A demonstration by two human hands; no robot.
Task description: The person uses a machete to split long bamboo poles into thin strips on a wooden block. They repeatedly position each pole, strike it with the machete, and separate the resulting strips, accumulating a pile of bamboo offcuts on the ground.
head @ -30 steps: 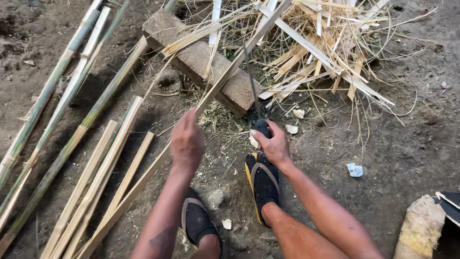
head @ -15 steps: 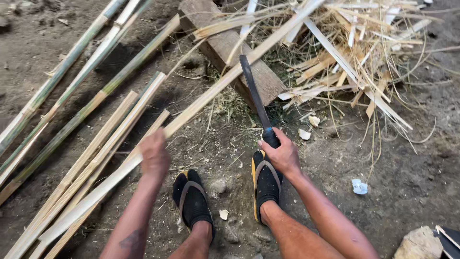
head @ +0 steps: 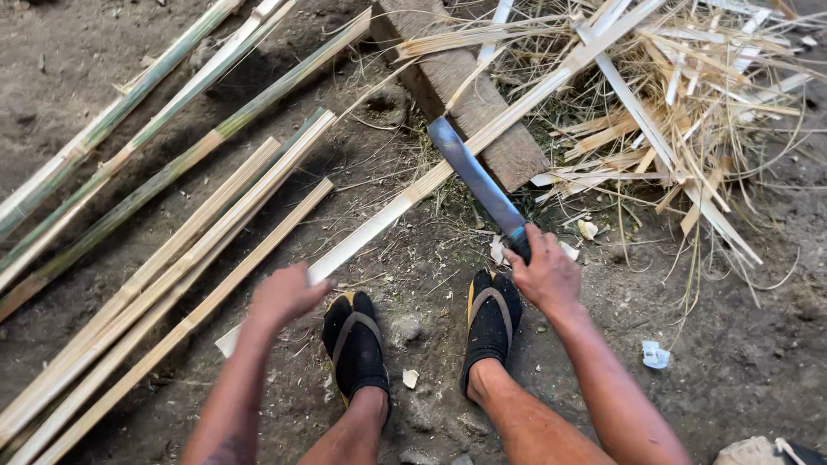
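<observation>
Two hands: bamboo strip, machete

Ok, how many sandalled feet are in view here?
2. The left foot stands below the left hand; the right foot stands below the right hand, which grips the blade.

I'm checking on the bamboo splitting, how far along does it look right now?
Done: a row of pale split strips lies on the ground, shavings heaped by the wooden block. In hand: the left hand grips a bamboo strip laid over the block, the right hand holds the long blade against it. Left: green poles lie unsplit.
</observation>
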